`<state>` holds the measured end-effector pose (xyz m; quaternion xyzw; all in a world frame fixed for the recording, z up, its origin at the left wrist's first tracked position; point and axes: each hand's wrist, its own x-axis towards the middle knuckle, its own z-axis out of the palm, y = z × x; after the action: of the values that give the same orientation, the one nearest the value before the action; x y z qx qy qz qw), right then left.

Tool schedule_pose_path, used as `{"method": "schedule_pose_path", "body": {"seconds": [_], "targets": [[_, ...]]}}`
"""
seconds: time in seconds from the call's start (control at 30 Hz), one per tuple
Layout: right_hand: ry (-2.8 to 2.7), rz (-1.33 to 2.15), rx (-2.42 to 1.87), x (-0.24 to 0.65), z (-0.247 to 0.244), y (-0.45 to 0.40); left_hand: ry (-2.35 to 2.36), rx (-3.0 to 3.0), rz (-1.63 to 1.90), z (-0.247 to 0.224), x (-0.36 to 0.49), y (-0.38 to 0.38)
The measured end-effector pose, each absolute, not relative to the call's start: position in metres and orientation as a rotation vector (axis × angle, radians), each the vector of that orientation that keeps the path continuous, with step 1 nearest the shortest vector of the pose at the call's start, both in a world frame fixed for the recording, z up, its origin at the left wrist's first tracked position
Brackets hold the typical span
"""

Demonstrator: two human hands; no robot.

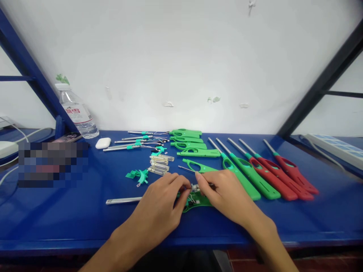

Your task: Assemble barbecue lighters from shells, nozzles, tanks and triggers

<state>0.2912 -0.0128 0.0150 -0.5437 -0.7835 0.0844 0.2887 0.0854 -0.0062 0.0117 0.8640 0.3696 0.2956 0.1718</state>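
Near the table's front, an opened green utility lighter (195,204) lies flat, its metal tube (124,200) pointing left. Thin wires and small parts show inside the shell. My left hand (166,194) bends over it, thumb and index finger pinched around something too small to make out. Opposite, my right hand (227,190) grips a small clear fuel tank, whose pale valve end (194,187) shows between both hands. The hand hides most of that tank. A thin screwdriver-like rod (185,168) lies just behind my right fingers.
Behind my hands are several clear fuel tanks (160,164), teal triggers (138,175), green shells (198,152) and metal tubes with wires (124,146). Assembled green lighters (249,172) and red lighters (292,172) lie right. A water bottle (76,111) and white case (103,143) stand left.
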Motion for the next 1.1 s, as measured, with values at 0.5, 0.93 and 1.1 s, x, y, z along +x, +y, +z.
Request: {"method": "schedule_pose_path", "body": {"seconds": [0.5, 0.93, 1.1], "targets": [[-2.086, 0.23, -1.451, 0.2911, 0.0153, -0.0129, 1.074, 2.453, 0.831, 0.013, 0.0856, -0.0047], [-2.077, 0.23, -1.449, 0.2915, 0.0154, -0.0134, 1.1, 2.456, 0.804, 0.0128, 0.0854, -0.0069], [-2.088, 0.255, -1.429, 0.291, 0.016, -0.0121, 1.111, 2.453, 0.792, 0.0121, 0.0852, -0.0067]]}}
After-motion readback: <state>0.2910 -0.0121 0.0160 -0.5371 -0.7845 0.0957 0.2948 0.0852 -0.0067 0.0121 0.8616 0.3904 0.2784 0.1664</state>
